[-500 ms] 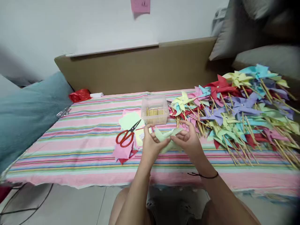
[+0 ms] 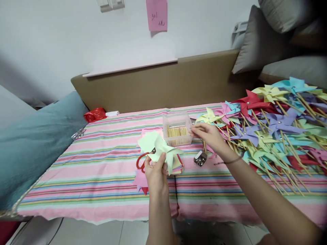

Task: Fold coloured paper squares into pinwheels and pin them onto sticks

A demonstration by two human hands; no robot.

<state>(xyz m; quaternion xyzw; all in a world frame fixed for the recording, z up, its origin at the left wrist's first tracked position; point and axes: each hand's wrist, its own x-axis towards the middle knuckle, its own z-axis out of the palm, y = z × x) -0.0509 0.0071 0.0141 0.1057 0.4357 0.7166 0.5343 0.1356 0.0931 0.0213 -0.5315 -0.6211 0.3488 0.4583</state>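
Note:
My left hand (image 2: 156, 170) pinches a pale green paper pinwheel (image 2: 165, 149) whose corners are folded in to the centre. Beneath it are the red-handled scissors (image 2: 140, 161), partly covered, and a stack of coloured paper squares (image 2: 148, 141). My right hand (image 2: 204, 132) is at the right edge of a clear plastic box (image 2: 177, 140) of short wooden sticks, its fingers drawn together; whether they hold something small I cannot make out. A small container of shiny pins (image 2: 200, 158) lies below my right hand on the striped cloth.
Many finished pinwheels on sticks (image 2: 270, 126) are heaped at the right. A red plastic bag (image 2: 95, 115) and a white item (image 2: 112, 113) lie at the back left, near a teal cushion (image 2: 43, 136). A pink note (image 2: 157, 15) hangs on the wall.
The green paper, held between both hands before, is now a folded pinwheel in my left hand alone. My right hand has moved up to the box's side. The view has shifted.

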